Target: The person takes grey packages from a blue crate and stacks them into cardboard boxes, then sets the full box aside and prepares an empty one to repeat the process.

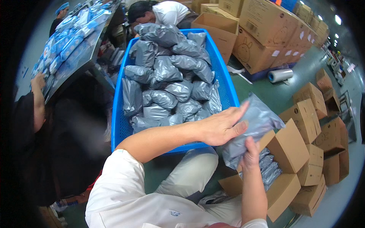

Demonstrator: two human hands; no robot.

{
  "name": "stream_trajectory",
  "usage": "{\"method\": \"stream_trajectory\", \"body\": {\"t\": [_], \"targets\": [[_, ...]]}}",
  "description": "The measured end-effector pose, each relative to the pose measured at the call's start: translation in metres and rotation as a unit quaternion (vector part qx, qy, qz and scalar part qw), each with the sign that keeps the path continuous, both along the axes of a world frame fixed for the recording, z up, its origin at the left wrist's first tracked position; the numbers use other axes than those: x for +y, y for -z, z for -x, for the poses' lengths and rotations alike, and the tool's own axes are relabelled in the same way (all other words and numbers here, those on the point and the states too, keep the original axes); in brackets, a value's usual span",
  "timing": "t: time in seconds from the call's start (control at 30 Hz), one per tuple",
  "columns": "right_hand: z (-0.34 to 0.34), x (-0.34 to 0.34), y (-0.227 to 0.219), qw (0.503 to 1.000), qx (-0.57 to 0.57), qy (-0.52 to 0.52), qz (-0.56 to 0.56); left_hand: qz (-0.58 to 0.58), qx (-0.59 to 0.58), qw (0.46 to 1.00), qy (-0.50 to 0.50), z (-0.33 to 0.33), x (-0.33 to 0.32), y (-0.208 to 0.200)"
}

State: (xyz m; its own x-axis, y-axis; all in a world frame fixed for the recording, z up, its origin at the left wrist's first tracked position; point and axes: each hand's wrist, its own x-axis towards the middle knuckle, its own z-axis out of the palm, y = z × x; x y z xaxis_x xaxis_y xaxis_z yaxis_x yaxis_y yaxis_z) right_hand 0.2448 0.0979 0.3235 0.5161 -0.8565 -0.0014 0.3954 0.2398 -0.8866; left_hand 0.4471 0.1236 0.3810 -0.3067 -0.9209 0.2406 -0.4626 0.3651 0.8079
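A grey plastic mailer bag (262, 117), bulging and creased, is held up in front of me on the right, over the corner between a blue crate and an open carton. My right hand (250, 154) grips its lower side, thumb on the front and the other fingers hidden behind. Across its left side lies my left hand (224, 125), fingers stretched out flat and thumb apart. The blue plastic crate (118, 131) is heaped with similar grey bags (165, 98). Below my right hand, the open carton (291, 146) contains several more grey bags (268, 169) packed in a row.
Several open cartons (304, 121) line the right side. Stacked sealed cartons (262, 57) and a roll of clear film (280, 75) lie beyond. At left, a table (72, 72) bears blue-and-white packs (72, 34), with a person's arm (38, 100) beside it. Another person (167, 13) bends behind the crate.
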Motion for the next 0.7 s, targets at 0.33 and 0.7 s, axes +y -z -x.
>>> {"method": "stream_trajectory", "body": {"t": [0.33, 0.7], "targets": [[0.177, 0.046, 0.06, 0.976, 0.008, 0.181, -0.119, -0.123, -0.419, 0.721, -0.538, -0.219, -0.099, 0.102], [0.277, 0.111, 0.064, 0.932, -0.12, 0.319, -0.123, -0.27, -0.33, 0.71, -0.561, -0.266, -0.12, 0.095]]}}
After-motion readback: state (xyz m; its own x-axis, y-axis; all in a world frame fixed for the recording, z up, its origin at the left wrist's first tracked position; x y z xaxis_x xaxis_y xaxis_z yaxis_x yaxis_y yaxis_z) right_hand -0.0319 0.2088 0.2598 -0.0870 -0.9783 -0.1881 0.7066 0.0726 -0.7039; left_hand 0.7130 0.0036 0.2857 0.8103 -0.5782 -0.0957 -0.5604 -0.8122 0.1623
